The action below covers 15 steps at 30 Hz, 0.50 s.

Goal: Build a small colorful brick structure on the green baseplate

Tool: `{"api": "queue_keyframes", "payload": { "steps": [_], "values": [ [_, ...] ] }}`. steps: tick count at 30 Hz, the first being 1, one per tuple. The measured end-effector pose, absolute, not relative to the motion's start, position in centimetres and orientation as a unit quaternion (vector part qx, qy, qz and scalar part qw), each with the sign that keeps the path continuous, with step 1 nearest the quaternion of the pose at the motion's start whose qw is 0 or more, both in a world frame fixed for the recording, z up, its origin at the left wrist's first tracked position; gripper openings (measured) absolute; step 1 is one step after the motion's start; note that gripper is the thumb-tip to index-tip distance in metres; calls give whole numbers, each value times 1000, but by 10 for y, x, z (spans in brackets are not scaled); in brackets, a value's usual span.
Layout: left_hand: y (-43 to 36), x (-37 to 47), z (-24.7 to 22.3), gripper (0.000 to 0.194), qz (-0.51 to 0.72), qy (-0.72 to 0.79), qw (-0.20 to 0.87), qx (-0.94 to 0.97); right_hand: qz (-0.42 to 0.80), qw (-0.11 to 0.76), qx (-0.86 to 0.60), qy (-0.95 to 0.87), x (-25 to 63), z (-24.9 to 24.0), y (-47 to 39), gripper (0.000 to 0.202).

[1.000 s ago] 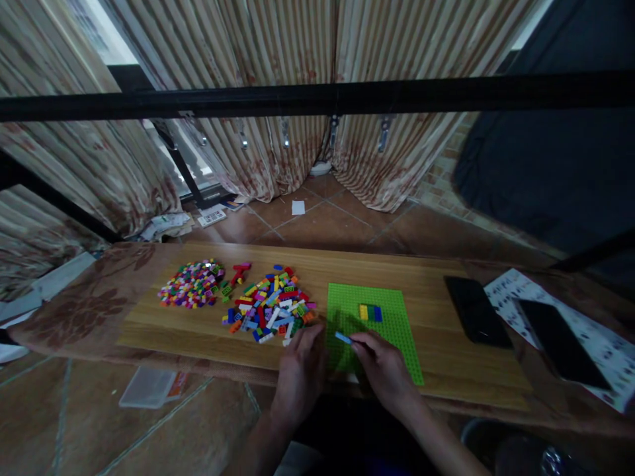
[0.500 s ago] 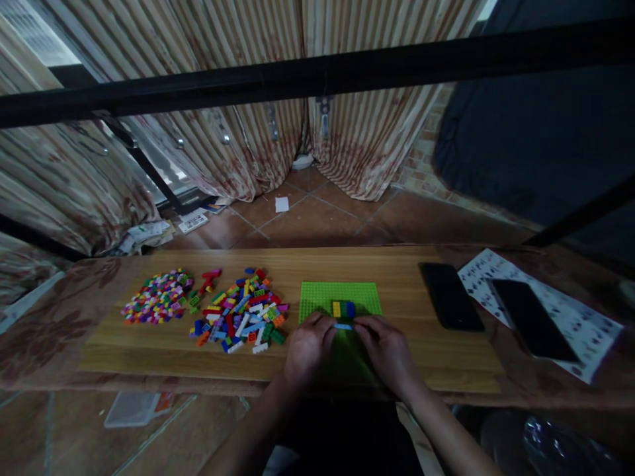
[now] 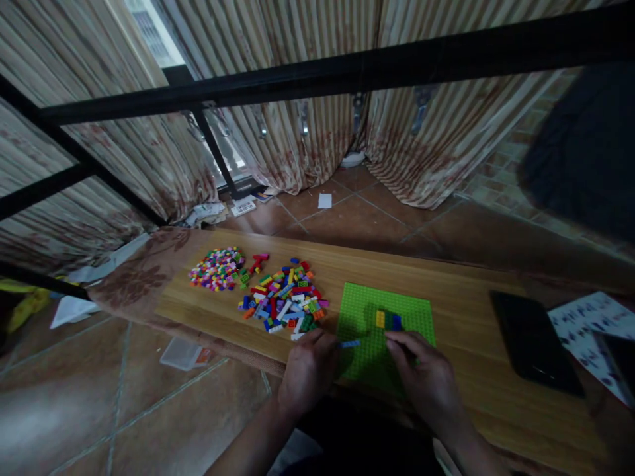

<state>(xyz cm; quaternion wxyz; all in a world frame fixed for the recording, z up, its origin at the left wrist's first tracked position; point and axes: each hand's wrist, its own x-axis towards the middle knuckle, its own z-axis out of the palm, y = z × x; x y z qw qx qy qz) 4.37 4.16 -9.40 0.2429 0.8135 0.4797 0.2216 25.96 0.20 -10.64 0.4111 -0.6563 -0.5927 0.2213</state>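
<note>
My left hand (image 3: 311, 363) is closed in a pinch on a long light-blue toy brick (image 3: 350, 344), whose free end points right over the green baseplate (image 3: 360, 297). My right hand (image 3: 426, 370) is over the right part of the plate, thumb and fingers pressed together; whatever they may hold is hidden. Just beyond its fingertips, a short row of joined bricks (image 3: 388, 320) in yellow, green and blue sits on the plate. The plate's near part lies in shadow, partly covered by both hands.
Left of the plate lies a pile of mixed bricks (image 3: 285, 297), with a heap of smaller pieces (image 3: 218, 268) farther left. A black tablet-like slab (image 3: 533, 344) lies on the wooden board (image 3: 466, 284) at right, beside a printed sheet (image 3: 590, 330). A black rail (image 3: 307, 82) crosses beyond.
The view has swung left, so the table appears shifted right and tilted. My hands have moved apart; the light-blue brick, earlier between both hands, is now in my left hand only.
</note>
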Motion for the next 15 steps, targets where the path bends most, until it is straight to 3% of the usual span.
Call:
{"api": "queue_keyframes", "payload": {
  "steps": [6,15],
  "values": [
    [32,-4,-98,17,240,520,239,784,247,361,-602,-668,201,-97,44,21],
    [40,-32,-106,17,256,533,219,777,149,244,-631,-721,148,-107,101,19]
  ]
}}
